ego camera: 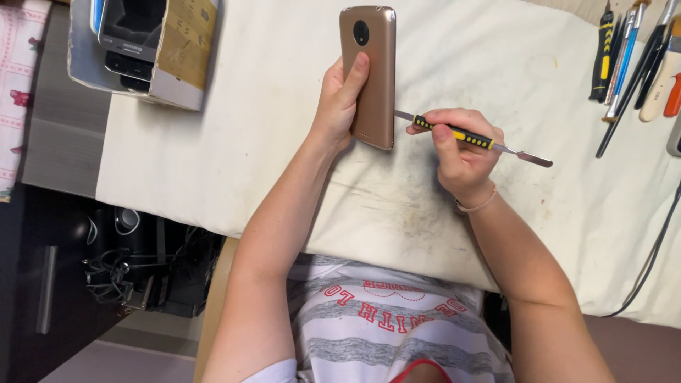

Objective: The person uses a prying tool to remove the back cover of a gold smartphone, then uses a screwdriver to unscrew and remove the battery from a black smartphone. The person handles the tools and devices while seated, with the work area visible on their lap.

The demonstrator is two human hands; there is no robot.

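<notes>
Prying at the phone's side seam, our left hand grips it while right-hand fingers pinch the spudger; next we judge a gentle twist.

The bronze-coloured rectangular phone you hold has a smooth back with a satin metallic sheen. Your thin prying tool shows bare grey metal at both ends and a black-and-yellow ribbed grip, likely plastic. The off-white cloth table cover looks matt, soft, creased and smudged grey.
</notes>
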